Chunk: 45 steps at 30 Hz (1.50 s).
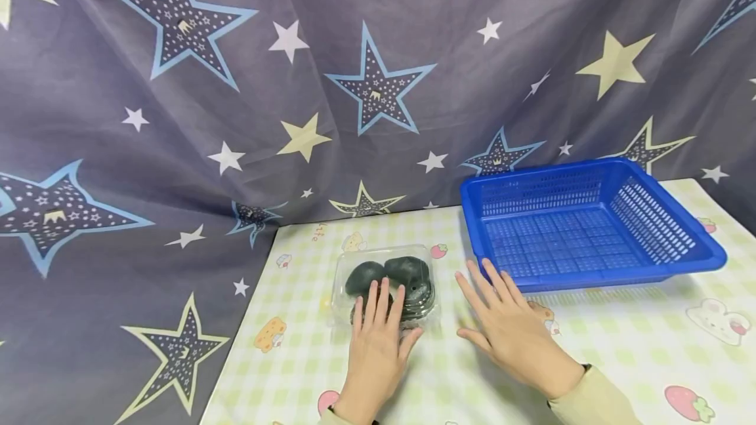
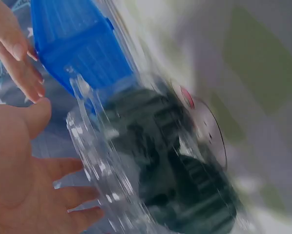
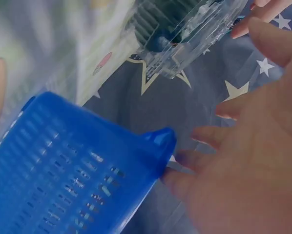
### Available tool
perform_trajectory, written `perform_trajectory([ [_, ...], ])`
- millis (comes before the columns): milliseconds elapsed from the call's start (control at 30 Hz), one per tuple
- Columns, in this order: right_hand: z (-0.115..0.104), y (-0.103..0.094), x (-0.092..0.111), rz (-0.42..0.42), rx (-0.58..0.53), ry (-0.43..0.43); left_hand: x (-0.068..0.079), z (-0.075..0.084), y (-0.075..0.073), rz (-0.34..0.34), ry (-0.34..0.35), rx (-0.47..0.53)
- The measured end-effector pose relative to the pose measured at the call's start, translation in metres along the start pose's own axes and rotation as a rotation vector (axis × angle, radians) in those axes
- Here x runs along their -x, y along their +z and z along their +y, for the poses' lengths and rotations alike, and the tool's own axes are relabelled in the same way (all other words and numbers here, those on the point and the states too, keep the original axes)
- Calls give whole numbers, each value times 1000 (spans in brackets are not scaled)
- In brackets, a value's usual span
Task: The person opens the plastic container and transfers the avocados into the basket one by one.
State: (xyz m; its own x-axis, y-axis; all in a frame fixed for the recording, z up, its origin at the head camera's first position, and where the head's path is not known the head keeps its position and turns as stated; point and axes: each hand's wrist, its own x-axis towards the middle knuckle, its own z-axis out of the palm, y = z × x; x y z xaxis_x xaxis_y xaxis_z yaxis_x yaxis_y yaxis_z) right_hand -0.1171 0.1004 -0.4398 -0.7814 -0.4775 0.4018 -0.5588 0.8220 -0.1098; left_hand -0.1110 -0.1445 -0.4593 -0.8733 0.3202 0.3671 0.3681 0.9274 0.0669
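A clear plastic clamshell box [image 1: 345,261] sits on the table, with several dark green, rounded fruits [image 1: 364,277] inside that look like avocados. My left hand [image 1: 378,349] is over the near side of this box, fingers straight and spread. In the left wrist view its fingertips reach the box's clear lid [image 2: 107,180]; whether they press on it I cannot tell. My right hand [image 1: 514,333] holds nothing. Its fingers are extended and spread beside the near left corner of a blue plastic basket [image 1: 585,277], and the right wrist view shows them close to the basket's rim [image 3: 158,141].
The table [image 1: 307,346] wears a green-and-white checked cloth with cartoon prints. Behind it and along the left hangs a grey curtain [image 1: 260,97] with stars. The slotted basket stands at the back right, and bare cloth lies between it and the box.
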Motion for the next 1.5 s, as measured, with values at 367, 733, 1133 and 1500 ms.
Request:
perform_trajectory([
  [367,-14,19,-24,98,-62,-194,4,-36,-16,-60,-112,5],
  [733,-21,28,-37,6,-86,-204,8,-66,-23,16,-124,-42],
  [1133,-34,35,-50,-61,-44,-207,5,-76,-28,-34,-83,7],
  [1500,-34,39,-57,-51,48,-230,0,-84,-36,-29,-44,45],
])
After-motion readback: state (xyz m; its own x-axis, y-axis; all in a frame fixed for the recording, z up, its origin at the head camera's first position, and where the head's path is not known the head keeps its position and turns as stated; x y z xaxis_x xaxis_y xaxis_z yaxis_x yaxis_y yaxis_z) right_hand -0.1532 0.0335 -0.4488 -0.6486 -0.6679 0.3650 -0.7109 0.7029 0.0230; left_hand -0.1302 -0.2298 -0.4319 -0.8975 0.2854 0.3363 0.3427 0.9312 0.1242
